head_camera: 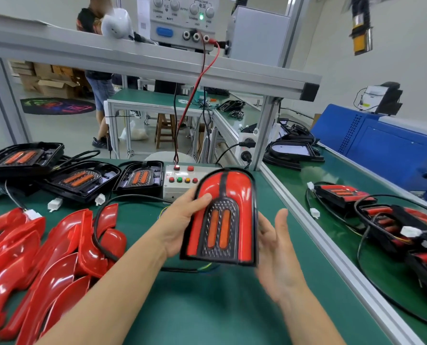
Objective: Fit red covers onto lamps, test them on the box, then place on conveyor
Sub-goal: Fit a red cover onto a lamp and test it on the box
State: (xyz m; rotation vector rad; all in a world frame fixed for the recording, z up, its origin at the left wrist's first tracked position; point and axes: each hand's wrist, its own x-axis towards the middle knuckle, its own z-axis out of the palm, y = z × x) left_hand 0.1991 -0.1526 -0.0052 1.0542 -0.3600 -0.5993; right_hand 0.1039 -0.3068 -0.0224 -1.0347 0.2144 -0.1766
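A black lamp with a red cover fitted on it [222,217] is held upright above the green table, its two orange strips facing me. My left hand [180,220] grips its left edge, thumb on the red cover. My right hand [277,247] sits at its right side with straight fingers, palm toward the lamp; whether it touches is hidden. The white test box [182,181] with coloured buttons stands just behind the lamp. Loose red covers [45,247] lie piled at the left. Three uncovered black lamps [83,179] lie behind them.
The conveyor [344,220] runs along the right behind an aluminium rail and carries several covered lamps [391,220] with cables. A power supply [182,18] sits on the upper shelf, red and black leads dropping to the box. A blue machine [381,143] stands far right. A person stands beyond the bench.
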